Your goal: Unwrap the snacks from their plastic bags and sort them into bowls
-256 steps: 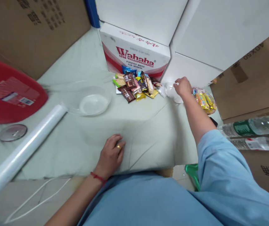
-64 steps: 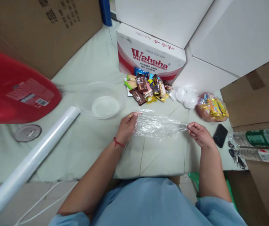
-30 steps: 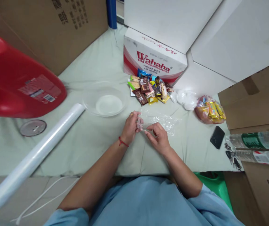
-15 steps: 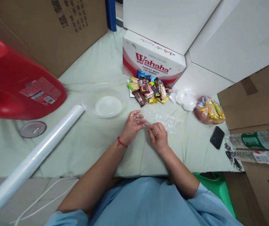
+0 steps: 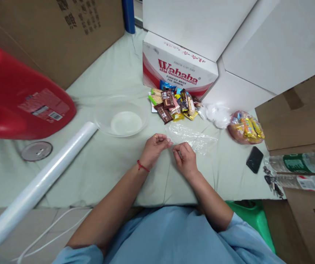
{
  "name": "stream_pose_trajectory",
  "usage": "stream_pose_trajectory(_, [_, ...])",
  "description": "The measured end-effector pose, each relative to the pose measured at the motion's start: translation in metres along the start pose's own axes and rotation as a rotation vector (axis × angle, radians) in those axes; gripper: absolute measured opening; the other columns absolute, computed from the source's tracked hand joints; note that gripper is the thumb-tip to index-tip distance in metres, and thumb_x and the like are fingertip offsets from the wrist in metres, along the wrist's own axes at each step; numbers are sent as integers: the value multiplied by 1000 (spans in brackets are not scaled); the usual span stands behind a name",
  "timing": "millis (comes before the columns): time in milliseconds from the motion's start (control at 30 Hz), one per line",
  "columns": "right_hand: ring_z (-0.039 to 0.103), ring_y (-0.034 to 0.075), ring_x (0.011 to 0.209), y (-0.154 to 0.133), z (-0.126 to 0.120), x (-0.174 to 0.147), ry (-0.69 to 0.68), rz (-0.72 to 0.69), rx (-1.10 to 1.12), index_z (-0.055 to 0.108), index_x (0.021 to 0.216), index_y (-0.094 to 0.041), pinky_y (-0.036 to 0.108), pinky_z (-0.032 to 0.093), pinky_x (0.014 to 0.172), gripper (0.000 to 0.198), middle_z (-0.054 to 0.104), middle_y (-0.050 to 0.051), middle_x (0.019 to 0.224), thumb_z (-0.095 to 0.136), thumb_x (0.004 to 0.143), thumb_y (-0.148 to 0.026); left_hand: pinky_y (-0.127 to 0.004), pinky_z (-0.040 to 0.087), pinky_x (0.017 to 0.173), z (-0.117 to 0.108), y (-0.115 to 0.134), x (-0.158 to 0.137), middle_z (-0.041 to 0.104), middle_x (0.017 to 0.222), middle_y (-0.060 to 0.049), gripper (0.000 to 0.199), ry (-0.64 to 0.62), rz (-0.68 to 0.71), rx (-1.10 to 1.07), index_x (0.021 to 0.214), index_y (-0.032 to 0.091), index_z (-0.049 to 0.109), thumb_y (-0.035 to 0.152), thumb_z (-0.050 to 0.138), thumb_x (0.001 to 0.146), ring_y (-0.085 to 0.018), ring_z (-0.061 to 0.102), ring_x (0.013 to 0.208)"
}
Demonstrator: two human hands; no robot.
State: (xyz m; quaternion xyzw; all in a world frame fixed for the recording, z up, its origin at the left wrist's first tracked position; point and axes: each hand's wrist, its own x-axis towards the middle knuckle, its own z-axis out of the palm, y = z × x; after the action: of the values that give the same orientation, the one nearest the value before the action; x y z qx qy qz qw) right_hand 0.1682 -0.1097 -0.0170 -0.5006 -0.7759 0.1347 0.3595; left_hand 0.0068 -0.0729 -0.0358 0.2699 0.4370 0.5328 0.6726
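A clear plastic bag (image 5: 194,138) lies crinkled on the cloth, its near end running to my fingertips. My left hand (image 5: 156,146), with a red string on the wrist, pinches that end from the left. Close beside it, my right hand (image 5: 185,157) is curled, thumb and forefinger pinching the same edge. Just beyond the bag sits a pile of wrapped snacks (image 5: 168,101), with brown, green, blue and yellow wrappers. A clear round plastic bowl (image 5: 127,123) stands to the left of my hands.
A Wahaha carton (image 5: 174,69) backs the snacks. At left are a red jug (image 5: 31,106), a plastic film roll (image 5: 50,174) and a round lid (image 5: 36,151). At right are a bag of snacks (image 5: 245,128), a phone (image 5: 254,160), keys (image 5: 273,186) and a water bottle (image 5: 306,162).
The fingers of my left hand have closed in from a looser spread to a pinch. The plastic bag lies a little more spread out to the right.
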Motion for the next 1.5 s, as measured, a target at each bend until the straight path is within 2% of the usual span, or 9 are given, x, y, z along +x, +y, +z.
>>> stream_pose_trajectory(133, [60, 20, 79, -3, -4, 1, 2, 27, 36, 66, 92, -25, 33, 51, 70, 16, 63, 4, 85, 53, 102, -20, -31, 56, 84, -3, -4, 2, 78, 82, -6, 34, -13, -5, 114, 81, 14, 75, 35, 92, 62, -17, 72, 80])
stream_pose_trajectory(400, [53, 17, 67, 2, -24, 12, 116, 164, 87, 65, 88, -24, 32, 46, 66, 12, 63, 1, 83, 59, 98, -22, -35, 61, 87, 4, 2, -2, 80, 88, -8, 38, -51, -49, -65, 80, 13, 79, 41, 96, 60, -17, 74, 84])
stream_pose_trajectory(533, [53, 17, 68, 5, -23, 10, 111, 152, 100, 67, 91, -24, 33, 46, 67, 10, 64, 2, 85, 60, 99, -24, -37, 62, 87, 5, 1, -3, 80, 88, -9, 39, -79, -47, -75, 80, 13, 78, 42, 96, 62, -19, 74, 86])
stream_pose_trajectory(733, [55, 17, 72, -1, -16, 11, 81, 94, 112, 68, 100, -24, 34, 48, 69, 9, 66, 4, 90, 65, 101, -33, -40, 58, 97, 0, 0, -2, 81, 98, -9, 37, -129, 54, 92, 81, 17, 79, 46, 95, 64, -21, 74, 96])
stream_pose_trajectory(833, [55, 17, 72, -4, -13, 14, 56, 135, 140, 68, 101, -24, 33, 49, 71, 15, 65, 3, 91, 66, 101, -38, -41, 55, 102, -2, -3, 0, 80, 101, -9, 37, -172, 117, 162, 79, 18, 78, 48, 94, 65, -23, 74, 102])
stream_pose_trajectory(1000, [56, 17, 75, -4, -8, 15, 26, 217, 210, 69, 95, -24, 32, 49, 75, 16, 64, 3, 90, 64, 100, -38, -39, 57, 99, -2, -9, 1, 77, 107, -10, 33, -225, 229, 224, 78, 18, 76, 46, 90, 69, -22, 73, 102])
stream_pose_trajectory(1200, [58, 17, 81, -1, -9, 17, 37, 446, 432, 68, 87, -23, 30, 47, 73, 19, 63, 1, 86, 67, 94, -41, -39, 56, 99, 1, -6, -3, 78, 105, -10, 27, -222, 187, 187, 81, 17, 76, 42, 87, 75, -21, 72, 101])
stream_pose_trajectory(1333, [56, 15, 75, 0, -14, 18, 48, 596, 622, 67, 89, -23, 28, 47, 74, 23, 60, -2, 79, 71, 91, -46, -35, 58, 89, 4, 0, -6, 78, 102, -7, 31, -161, 90, 32, 86, 18, 72, 44, 86, 76, -18, 72, 94])
stream_pose_trajectory(1500, [67, 17, 92, -8, -30, 17, 130, 643, 900, 65, 90, -24, 31, 57, 84, 30, 73, 2, 102, 77, 89, -52, -33, 60, 83, 2, 10, -5, 76, 100, -3, 40, -67, 41, -160, 91, 21, 58, 46, 86, 77, -18, 75, 95])
